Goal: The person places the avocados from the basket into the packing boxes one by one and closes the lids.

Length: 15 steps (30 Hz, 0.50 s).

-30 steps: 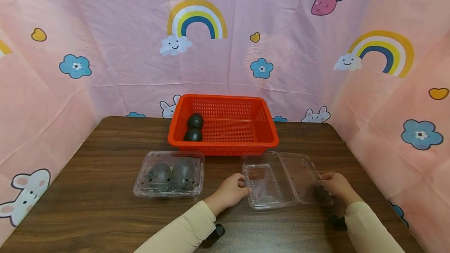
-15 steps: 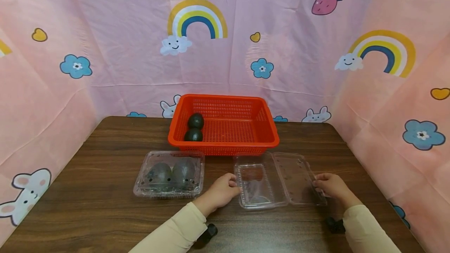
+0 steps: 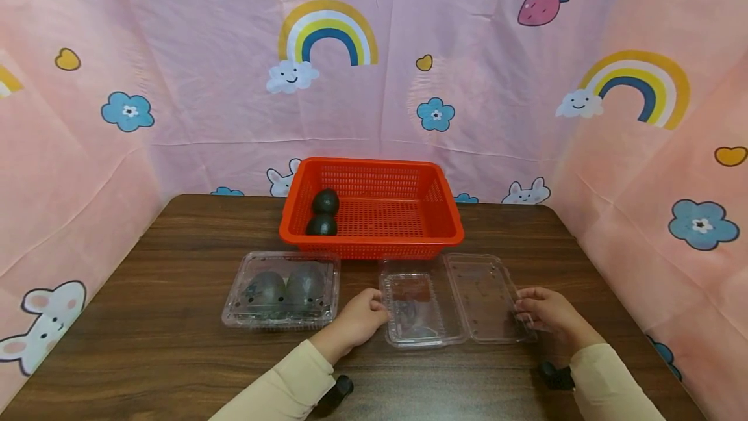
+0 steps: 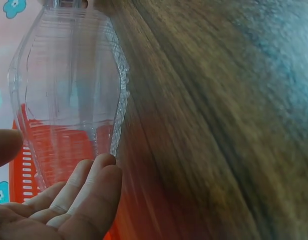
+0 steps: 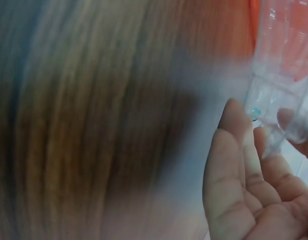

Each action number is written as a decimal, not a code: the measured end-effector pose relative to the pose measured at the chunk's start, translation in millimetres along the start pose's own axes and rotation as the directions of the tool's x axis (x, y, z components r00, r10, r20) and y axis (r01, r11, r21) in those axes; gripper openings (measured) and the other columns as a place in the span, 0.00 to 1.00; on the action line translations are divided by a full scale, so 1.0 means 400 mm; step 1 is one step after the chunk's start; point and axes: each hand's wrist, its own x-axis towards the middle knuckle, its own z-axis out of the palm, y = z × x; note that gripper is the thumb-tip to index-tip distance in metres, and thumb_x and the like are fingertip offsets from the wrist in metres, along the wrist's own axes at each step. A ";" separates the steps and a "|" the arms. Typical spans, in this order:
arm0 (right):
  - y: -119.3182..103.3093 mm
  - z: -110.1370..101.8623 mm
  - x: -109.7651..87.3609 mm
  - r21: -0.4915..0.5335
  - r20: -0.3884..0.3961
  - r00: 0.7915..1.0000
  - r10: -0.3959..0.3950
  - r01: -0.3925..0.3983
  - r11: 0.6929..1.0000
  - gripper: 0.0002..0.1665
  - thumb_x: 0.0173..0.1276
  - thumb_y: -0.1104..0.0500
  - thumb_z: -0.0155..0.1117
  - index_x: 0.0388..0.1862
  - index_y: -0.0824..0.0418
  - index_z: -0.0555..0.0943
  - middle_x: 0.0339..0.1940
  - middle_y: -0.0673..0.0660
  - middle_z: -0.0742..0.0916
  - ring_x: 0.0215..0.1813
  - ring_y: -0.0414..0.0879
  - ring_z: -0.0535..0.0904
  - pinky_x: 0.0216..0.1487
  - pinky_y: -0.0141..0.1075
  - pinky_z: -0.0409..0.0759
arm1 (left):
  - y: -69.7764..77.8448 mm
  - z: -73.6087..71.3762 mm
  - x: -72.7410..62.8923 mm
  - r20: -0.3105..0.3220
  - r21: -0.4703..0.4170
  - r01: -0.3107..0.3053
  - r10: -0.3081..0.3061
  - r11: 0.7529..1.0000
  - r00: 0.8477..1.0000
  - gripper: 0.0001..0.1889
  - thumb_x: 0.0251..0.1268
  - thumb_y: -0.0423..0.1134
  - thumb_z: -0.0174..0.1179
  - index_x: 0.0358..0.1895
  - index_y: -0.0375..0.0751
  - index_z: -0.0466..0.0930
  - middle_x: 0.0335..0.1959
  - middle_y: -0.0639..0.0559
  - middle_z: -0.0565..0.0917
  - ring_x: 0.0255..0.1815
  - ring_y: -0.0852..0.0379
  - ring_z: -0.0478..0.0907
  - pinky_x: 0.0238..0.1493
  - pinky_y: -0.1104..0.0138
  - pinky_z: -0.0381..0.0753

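Right grip (image 3: 547,310) — on clear lid (image 3: 480,297)

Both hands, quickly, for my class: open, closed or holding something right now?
Left hand: open, fingers extended beside the clear container; contact is hard to tell.
Right hand: holding the edge of the clear lid.

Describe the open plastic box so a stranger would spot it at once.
Find the red basket on the table. On its near side, the open plastic box lies between the left hand and the right hand. Its clear lid is swung out to the right and no fruit shows inside, unlike the closed box to its left, which holds two dark fruits.
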 end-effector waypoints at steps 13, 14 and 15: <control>0.019 -0.002 0.007 0.123 0.105 0.995 -0.003 -0.010 0.992 0.22 0.71 0.63 0.55 0.58 0.77 0.69 0.38 0.51 0.85 0.42 0.40 0.82 0.42 0.36 0.80 | 0.001 -0.004 -0.010 -0.066 -0.026 0.001 -0.002 1.000 0.998 0.25 0.58 0.29 0.55 0.59 0.20 0.65 0.43 0.37 0.82 0.45 0.45 0.78 0.44 0.56 0.76; 0.020 0.000 0.008 0.129 0.110 0.994 -0.003 -0.011 0.992 0.22 0.72 0.63 0.54 0.58 0.77 0.69 0.39 0.50 0.85 0.41 0.40 0.82 0.42 0.36 0.80 | 0.000 -0.005 -0.011 -0.071 -0.024 -0.001 -0.001 1.000 0.997 0.25 0.58 0.29 0.54 0.58 0.20 0.66 0.43 0.36 0.82 0.45 0.44 0.78 0.44 0.56 0.76; 0.020 0.001 0.009 0.131 0.115 0.993 -0.004 -0.011 0.991 0.22 0.72 0.63 0.54 0.58 0.78 0.69 0.39 0.51 0.85 0.41 0.40 0.82 0.42 0.36 0.80 | 0.001 -0.006 -0.012 -0.077 -0.023 -0.001 -0.001 1.000 0.997 0.25 0.57 0.29 0.54 0.58 0.20 0.66 0.42 0.36 0.82 0.45 0.44 0.78 0.44 0.56 0.76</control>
